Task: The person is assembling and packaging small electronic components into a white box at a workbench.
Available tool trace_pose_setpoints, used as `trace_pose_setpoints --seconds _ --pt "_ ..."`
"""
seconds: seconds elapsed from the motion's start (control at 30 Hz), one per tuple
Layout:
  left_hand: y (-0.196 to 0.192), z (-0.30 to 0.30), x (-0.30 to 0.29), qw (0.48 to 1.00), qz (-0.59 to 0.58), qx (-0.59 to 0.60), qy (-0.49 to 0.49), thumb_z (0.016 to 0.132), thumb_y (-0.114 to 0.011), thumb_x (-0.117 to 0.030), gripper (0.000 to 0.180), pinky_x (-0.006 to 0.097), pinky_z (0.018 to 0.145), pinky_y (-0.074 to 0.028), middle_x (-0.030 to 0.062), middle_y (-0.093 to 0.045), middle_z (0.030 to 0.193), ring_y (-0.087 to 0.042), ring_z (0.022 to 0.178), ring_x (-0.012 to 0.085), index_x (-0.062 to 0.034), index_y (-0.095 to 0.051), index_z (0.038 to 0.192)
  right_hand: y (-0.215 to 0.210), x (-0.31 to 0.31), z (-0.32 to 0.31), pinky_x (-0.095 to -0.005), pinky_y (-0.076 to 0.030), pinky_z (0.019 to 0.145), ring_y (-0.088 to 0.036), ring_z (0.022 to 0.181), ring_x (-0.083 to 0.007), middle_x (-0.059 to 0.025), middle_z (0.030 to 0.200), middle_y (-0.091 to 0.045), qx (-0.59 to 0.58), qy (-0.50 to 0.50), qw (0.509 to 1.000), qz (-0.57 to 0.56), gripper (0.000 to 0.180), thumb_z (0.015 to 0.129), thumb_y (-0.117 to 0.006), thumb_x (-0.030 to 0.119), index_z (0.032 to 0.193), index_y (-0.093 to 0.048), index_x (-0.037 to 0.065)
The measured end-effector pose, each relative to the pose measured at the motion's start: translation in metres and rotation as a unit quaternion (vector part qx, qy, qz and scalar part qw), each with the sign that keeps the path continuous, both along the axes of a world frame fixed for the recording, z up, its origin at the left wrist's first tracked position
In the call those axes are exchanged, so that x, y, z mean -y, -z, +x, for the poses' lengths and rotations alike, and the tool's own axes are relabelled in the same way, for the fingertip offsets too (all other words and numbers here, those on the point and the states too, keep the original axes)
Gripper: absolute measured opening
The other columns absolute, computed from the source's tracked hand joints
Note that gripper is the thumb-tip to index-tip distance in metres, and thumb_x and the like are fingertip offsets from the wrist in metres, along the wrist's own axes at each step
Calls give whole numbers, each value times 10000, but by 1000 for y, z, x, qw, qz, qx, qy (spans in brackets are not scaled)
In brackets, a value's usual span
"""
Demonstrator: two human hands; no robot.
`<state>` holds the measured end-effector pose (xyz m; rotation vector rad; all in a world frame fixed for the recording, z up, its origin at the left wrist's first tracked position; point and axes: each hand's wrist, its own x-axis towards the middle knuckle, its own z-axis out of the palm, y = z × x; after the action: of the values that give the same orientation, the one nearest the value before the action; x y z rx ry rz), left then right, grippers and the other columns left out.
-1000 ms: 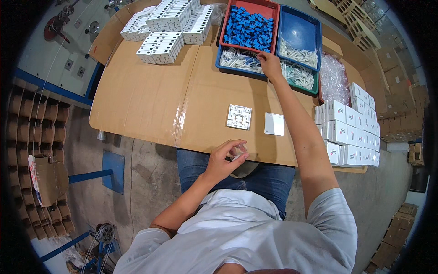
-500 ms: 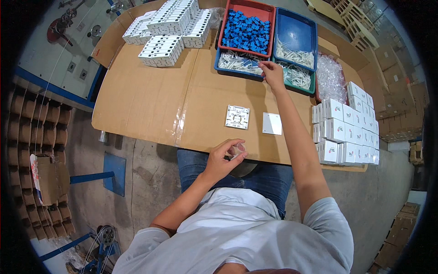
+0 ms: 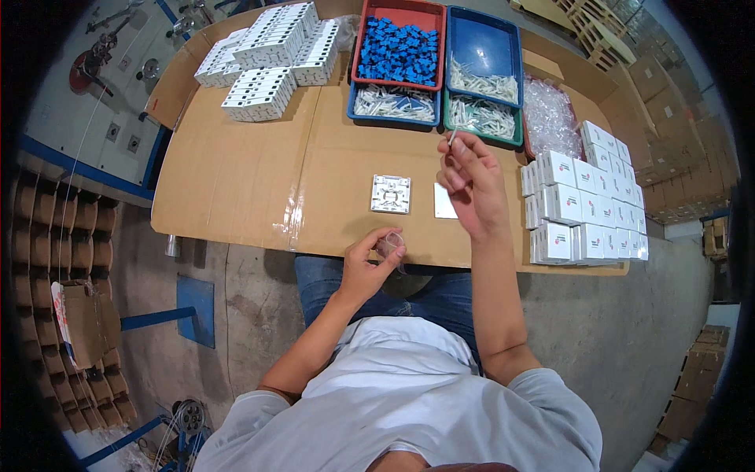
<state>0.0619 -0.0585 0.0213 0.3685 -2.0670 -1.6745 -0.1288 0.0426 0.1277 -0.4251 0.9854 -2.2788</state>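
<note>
My left hand, just off the table's near edge, has its fingers curled round a small clear plastic bag. Raised over the table, my right hand pinches a thin, pale small piece; its exact kind is too small to tell. A square white frame-like plate with cut-outs in its middle lies flat in front of me. To its right is a plain white square plate, partly covered by my right hand.
A red tray of blue plastic parts rests over a blue tray of thin white pieces. Another blue tray and a green tray adjoin them. Clear bags, stacked white boxes and piled white units surround the cardboard-covered tabletop.
My right hand has come back from the trays toward me, with the thin piece between its fingertips. My left hand still holds the bag. The whole view has shifted slightly.
</note>
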Motion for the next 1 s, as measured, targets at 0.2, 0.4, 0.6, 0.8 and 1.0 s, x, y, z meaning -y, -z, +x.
trace_pose_setpoints --seconds 0.2,0.4,0.6,0.8,1.0 --pt "-4 -1 -4 998 55 22 12 905 -738 -147 296 250 798 -502 41 -705 953 -642 883 96 -21 -680 1167 -27 -20 53 -225 -381 539 -483 565 -66 -132 993 -701 49 -94 991 -85 166 981 -630 112 1118 -656 20" --pt "-12 1 -11 981 193 3 14 963 -682 -164 286 233 767 -490 42 -701 972 -614 851 87 -28 -647 1212 -30 -27 63 -228 -378 531 -482 558 -65 -132 997 -698 51 -101 988 -103 165 981 -631 115 1121 -659 32" --pt "-25 7 -11 975 220 -19 20 997 -632 -184 279 210 693 -458 42 -699 976 -555 756 60 -15 -640 1219 -32 -31 67 -228 -378 530 -477 561 -65 -128 1000 -690 53 -95 988 -113 165 976 -636 116 1117 -658 33" --pt "-29 10 -12 963 269 -16 21 1032 -576 -295 373 217 670 -448 21 -665 960 -533 728 56 -17 -640 1272 -35 -37 72 -232 -383 538 -477 564 -67 -131 1002 -685 55 -98 985 -128 159 966 -641 106 1108 -655 37" --pt "-28 10 -17 938 346 21 19 1037 -563 -295 387 242 696 -504 28 -649 989 -620 806 100 -27 -617 1310 -37 -40 73 -240 -385 546 -478 571 -71 -126 997 -676 61 -91 984 -139 159 963 -639 102 1111 -650 45"
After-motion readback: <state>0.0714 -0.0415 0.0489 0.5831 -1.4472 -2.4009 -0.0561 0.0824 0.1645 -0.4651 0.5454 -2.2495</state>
